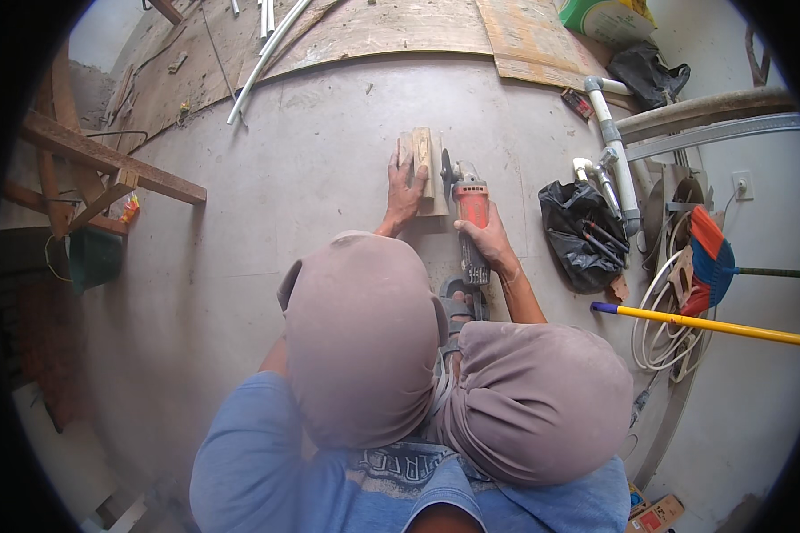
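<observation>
My left hand (404,194) lies over the left side of some wood pieces on the floor, fingers stretched forward, and holds them down. On top is a narrow wooden block (422,147); a wider wooden board (433,206) shows under it. In my right hand (489,240) is a red and black angle grinder (473,206), gripped round its body. Its dark disc (446,171) stands upright close beside the block's right side. Whether disc and wood touch, I cannot tell. My sandalled foot (458,302) is just behind the grinder, between my knees.
A black plastic bag (578,240) with tools lies to the right, near white pipes (609,133). Further right are a coiled cable (653,333), a yellow pole (720,326) and a broom (709,258). A wooden trestle (116,164) stands left. Plywood sheets (391,35) cover the far floor.
</observation>
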`<move>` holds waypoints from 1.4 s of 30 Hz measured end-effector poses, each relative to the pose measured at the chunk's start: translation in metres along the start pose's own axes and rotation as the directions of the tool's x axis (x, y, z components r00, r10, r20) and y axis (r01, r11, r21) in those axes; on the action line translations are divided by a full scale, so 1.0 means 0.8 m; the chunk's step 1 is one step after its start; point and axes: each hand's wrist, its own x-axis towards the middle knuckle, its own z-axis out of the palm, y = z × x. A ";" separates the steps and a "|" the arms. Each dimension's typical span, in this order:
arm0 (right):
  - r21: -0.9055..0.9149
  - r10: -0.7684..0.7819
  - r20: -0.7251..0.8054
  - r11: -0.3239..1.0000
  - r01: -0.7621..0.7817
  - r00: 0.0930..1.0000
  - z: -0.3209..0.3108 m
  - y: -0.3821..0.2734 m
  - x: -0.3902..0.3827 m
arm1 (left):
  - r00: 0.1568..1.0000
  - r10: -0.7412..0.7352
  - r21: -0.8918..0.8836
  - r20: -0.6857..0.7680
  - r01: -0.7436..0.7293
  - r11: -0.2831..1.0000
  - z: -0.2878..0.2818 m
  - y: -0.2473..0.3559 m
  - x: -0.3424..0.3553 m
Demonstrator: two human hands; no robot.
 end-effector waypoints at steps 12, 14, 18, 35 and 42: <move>0.005 0.006 0.001 1.000 -0.006 1.000 -0.001 0.004 -0.004 | 1.000 -0.004 -0.006 0.002 0.004 1.000 -0.003 0.008 -0.001; 0.000 -0.002 0.000 1.000 0.002 1.000 0.000 0.002 -0.006 | 1.000 -0.010 -0.001 0.001 0.010 1.000 -0.004 0.007 -0.002; 0.013 0.025 0.012 1.000 -0.025 1.000 0.000 -0.002 -0.008 | 1.000 -0.002 -0.006 -0.005 0.002 1.000 -0.003 0.003 -0.001; -0.002 0.021 0.026 1.000 -0.021 0.999 0.001 0.001 -0.013 | 1.000 -0.002 0.025 -0.007 0.002 1.000 -0.008 0.002 -0.002; -0.009 0.022 0.025 1.000 -0.022 0.999 0.003 -0.005 -0.016 | 1.000 -0.009 0.006 -0.005 0.009 1.000 -0.009 0.003 -0.002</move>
